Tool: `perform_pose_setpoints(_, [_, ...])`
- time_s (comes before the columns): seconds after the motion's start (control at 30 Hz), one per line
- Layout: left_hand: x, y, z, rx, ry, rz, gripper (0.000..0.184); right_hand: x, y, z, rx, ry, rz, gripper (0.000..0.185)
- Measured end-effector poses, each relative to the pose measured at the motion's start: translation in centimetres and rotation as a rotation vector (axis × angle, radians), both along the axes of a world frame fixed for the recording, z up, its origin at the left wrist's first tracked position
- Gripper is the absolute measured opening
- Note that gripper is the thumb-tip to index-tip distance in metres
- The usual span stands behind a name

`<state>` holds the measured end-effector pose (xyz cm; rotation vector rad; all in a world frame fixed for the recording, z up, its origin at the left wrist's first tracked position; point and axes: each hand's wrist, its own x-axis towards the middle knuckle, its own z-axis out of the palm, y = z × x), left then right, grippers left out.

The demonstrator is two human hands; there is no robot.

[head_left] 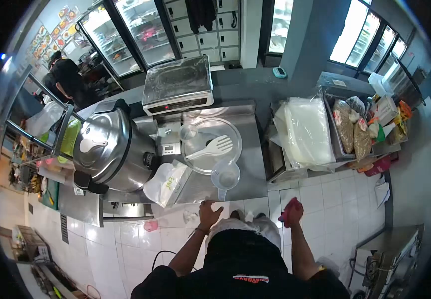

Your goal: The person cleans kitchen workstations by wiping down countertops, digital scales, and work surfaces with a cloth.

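My left hand (209, 214) is at the front edge of the steel counter (248, 169), its fingers apart and nothing in them. My right hand (293, 215) is over the floor to the right, closed on a dark red cloth (287, 213). On the counter, a white slotted spatula (218, 147) lies across a round clear lid (203, 162). A clear measuring cup (226, 175) stands near the front edge, handle toward me. Left of it are a white packet with green print (174, 183) and a small kitchen scale (168, 139).
A large steel cooker (110, 149) bears a white scoop (93, 144). Behind sits a bigger scale (178, 84). To the right are stacked plastic bags (309, 129) and a tray of packets (342, 124). Another person (68, 77) stands at the far left.
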<state>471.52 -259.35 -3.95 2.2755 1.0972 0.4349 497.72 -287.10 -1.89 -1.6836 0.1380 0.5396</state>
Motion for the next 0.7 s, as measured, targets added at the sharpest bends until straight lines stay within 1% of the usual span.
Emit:
perform_pose_setpoints(0.03, [-0.2,0.7,0.3,0.004,-0.008,0.007,0.046,0.8,-2.0,-2.9,0.236,0.189,-0.208,0.031])
perform_pose_setpoints(0.07, [-0.8,1.1,0.4,-0.085,-0.040,0.036,0.042,1.2,-3.8,-4.7,0.235,0.187,-0.202,0.031])
perform_pose_setpoints(0.1, [-1.3,1.5,0.8,-0.176,-0.071,0.066,0.038,1.2,-4.6,-4.4,0.545,0.320,-0.045,0.037])
perform_pose_setpoints(0.13, [-1.6,2.0,1.1,-0.076,-0.179,0.036,0.028,1.4,-4.8,-4.3,0.850,0.452,0.120,0.044])
perform_pose_setpoints(0.17, [-1.4,2.3,1.2,-0.079,-0.185,0.048,0.028,1.9,-4.7,-4.3,0.844,0.451,0.133,0.044])
perform_pose_setpoints(0.2, [-1.0,2.7,2.0,-0.108,-0.297,0.153,0.026,1.6,-2.7,-0.2,0.759,0.637,-0.149,0.047])
perform_pose_setpoints(0.23, [-1.1,2.9,2.3,-0.137,-0.407,0.260,0.024,1.4,-1.1,2.7,0.653,0.811,-0.434,0.050])
perform_pose_setpoints(0.27, [-1.3,3.4,0.7,-0.134,-0.467,0.352,0.018,2.4,-0.3,1.5,0.696,0.724,-0.277,0.047])
perform_pose_setpoints(0.3, [-1.4,3.4,0.7,-0.138,-0.472,0.370,0.018,2.0,1.8,4.8,0.734,0.623,-0.084,0.045])
perform_pose_setpoints(0.33, [-1.1,3.6,1.1,0.015,-0.443,0.417,0.015,1.9,5.4,8.9,0.771,0.519,0.106,0.043])
perform_pose_setpoints(0.37, [-0.8,4.0,1.4,0.169,-0.412,0.460,0.013,3.2,8.3,9.6,0.714,0.414,0.153,0.038])
perform_pose_setpoints(0.4, [-0.8,4.3,0.7,0.176,-0.355,0.463,0.010,3.2,11.7,12.9,0.571,0.155,0.157,0.043])
perform_pose_setpoints(0.43, [-0.8,4.5,0.2,0.171,-0.352,0.471,0.010,3.9,15.8,15.9,0.462,0.008,0.213,0.051])
perform_pose_setpoints(0.47, [-0.4,4.8,-0.1,0.196,-0.318,0.447,0.011,3.7,19.8,19.2,0.436,-0.241,0.271,0.055])
perform_pose_setpoints(0.5, [-0.1,5.0,-0.3,0.221,-0.284,0.421,0.011,5.6,23.8,18.6,0.361,-0.437,0.268,0.057])
perform_pose_setpoints(0.53, [0.4,5.1,-0.3,0.221,-0.217,0.428,0.010,7.3,27.7,19.0,0.233,-0.757,0.300,0.059])
perform_pose_setpoints(0.57, [0.8,5.4,-0.3,0.219,-0.221,0.431,0.010,7.6,31.8,20.9,0.322,-0.845,0.318,0.056])
perform_pose_setpoints(0.6, [1.2,5.7,-0.3,0.229,-0.198,0.437,0.010,9.2,35.7,21.6,0.195,-1.079,0.337,0.051])
perform_pose_setpoints(0.63, [1.4,6.1,-0.2,0.241,-0.174,0.442,0.010,9.3,39.3,23.0,0.171,-1.123,0.339,0.050])
perform_pose_setpoints(0.67, [1.5,6.5,-0.1,0.193,-0.165,0.446,0.011,8.9,43.0,24.4,0.150,-1.168,0.342,0.048])
perform_pose_setpoints(0.7, [1.7,6.8,-0.2,0.197,-0.170,0.450,0.011,9.2,46.5,24.8,0.107,-1.292,0.356,0.048])
